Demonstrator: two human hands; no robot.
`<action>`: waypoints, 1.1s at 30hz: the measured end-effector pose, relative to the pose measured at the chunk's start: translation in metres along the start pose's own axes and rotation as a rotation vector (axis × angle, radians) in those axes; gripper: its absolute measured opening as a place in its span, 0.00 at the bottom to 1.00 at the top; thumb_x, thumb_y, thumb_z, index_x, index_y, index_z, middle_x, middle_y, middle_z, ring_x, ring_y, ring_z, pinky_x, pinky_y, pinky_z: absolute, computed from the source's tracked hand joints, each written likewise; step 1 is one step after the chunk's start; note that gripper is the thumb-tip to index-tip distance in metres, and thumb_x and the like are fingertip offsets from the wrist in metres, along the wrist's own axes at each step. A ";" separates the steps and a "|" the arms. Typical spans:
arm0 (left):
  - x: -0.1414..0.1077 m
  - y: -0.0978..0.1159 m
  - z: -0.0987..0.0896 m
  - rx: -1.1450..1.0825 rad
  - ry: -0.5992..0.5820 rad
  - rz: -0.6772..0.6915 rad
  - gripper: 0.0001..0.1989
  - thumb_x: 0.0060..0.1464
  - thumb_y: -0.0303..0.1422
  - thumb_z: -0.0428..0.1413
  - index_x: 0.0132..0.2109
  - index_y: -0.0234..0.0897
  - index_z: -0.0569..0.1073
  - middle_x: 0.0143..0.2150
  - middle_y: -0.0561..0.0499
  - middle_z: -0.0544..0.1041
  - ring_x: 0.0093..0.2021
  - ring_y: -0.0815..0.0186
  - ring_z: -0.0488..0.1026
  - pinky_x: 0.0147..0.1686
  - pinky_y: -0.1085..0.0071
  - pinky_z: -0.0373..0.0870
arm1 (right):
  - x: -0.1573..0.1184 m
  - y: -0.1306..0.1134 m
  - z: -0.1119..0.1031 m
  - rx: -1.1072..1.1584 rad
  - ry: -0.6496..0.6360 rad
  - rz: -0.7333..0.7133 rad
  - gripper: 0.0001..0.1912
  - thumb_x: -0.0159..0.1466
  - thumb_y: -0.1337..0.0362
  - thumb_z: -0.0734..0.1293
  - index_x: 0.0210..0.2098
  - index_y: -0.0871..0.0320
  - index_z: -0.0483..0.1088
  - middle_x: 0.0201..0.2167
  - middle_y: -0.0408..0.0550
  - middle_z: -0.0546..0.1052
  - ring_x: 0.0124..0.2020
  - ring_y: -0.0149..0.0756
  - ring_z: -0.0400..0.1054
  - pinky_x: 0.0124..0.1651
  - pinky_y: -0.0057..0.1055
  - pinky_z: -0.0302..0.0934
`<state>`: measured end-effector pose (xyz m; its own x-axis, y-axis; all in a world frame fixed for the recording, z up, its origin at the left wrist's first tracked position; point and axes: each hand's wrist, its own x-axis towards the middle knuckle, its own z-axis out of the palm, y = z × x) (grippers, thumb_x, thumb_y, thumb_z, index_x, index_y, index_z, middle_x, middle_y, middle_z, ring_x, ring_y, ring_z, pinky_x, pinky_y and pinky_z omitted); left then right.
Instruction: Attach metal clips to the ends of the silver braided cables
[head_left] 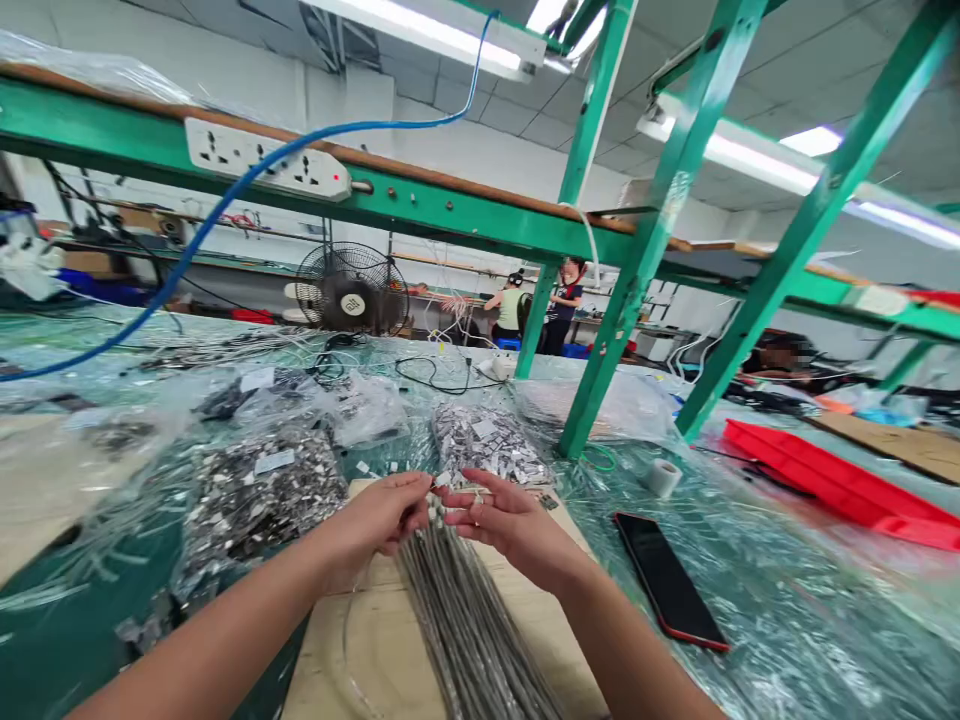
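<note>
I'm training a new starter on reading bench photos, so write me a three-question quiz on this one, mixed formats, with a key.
1. True or false: the phone lies to the right of the wooden board.

2. What lies on the board below the left hand and right hand?
A) a fan
B) a bundle of grey cables
C) a roll of tape

3. Fill in the colour: the long tray at the right is ____.

Key: 1. true; 2. B; 3. red
</note>
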<state>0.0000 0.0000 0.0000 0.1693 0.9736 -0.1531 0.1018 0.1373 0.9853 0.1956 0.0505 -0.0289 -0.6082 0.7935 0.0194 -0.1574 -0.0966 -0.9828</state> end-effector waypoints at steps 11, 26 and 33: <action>-0.007 -0.061 -0.006 0.115 0.136 0.081 0.22 0.59 0.50 0.47 0.31 0.35 0.67 0.26 0.56 0.65 0.23 0.72 0.52 0.23 0.75 0.49 | 0.006 0.048 0.023 0.180 0.138 0.074 0.21 0.53 0.54 0.74 0.39 0.62 0.73 0.22 0.40 0.72 0.21 0.27 0.66 0.23 0.25 0.64; -0.014 -0.072 0.008 0.396 0.130 0.031 0.18 0.61 0.44 0.47 0.32 0.38 0.73 0.28 0.55 0.71 0.32 0.65 0.66 0.32 0.73 0.58 | -0.007 0.057 0.026 0.233 0.151 0.187 0.15 0.57 0.56 0.72 0.36 0.62 0.75 0.26 0.45 0.75 0.24 0.29 0.68 0.28 0.27 0.65; -0.011 -0.078 0.009 0.432 0.182 0.028 0.19 0.60 0.45 0.47 0.30 0.38 0.72 0.26 0.55 0.70 0.30 0.66 0.64 0.29 0.73 0.58 | -0.006 0.058 0.027 0.221 0.177 0.192 0.16 0.55 0.55 0.73 0.34 0.63 0.75 0.27 0.49 0.78 0.25 0.31 0.71 0.30 0.29 0.67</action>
<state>-0.0014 -0.0233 -0.0753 0.0070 0.9973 -0.0732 0.5049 0.0597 0.8611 0.1695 0.0242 -0.0810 -0.5018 0.8383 -0.2132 -0.2297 -0.3667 -0.9015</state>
